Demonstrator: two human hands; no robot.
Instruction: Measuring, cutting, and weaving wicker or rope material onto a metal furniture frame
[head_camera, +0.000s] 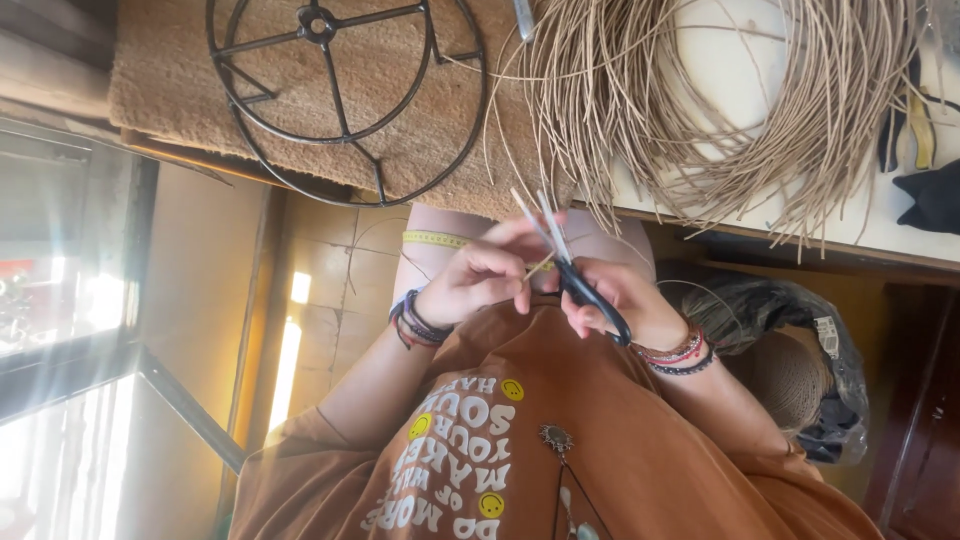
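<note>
My left hand (475, 280) pinches a thin tan strand (540, 265) just in front of my chest. My right hand (615, 295) grips black-handled scissors (575, 275), whose two silver blades stand slightly apart and point up and away from me. The strand runs between the hands, close to the blades. Both wrists carry several bead and cord bracelets. A large loose coil of the same tan cane (720, 100) lies on the white tabletop (880, 225) straight ahead, with loose ends hanging over the edge above my hands.
A round black metal wire frame (340, 90) rests on a brown woven mat (180, 90) at the upper left. A yellow tape measure (435, 238) lies across my knee. A dark bag with a twine spool (800, 375) sits at right. Dark-handled tools (915, 130) lie at the table's right end.
</note>
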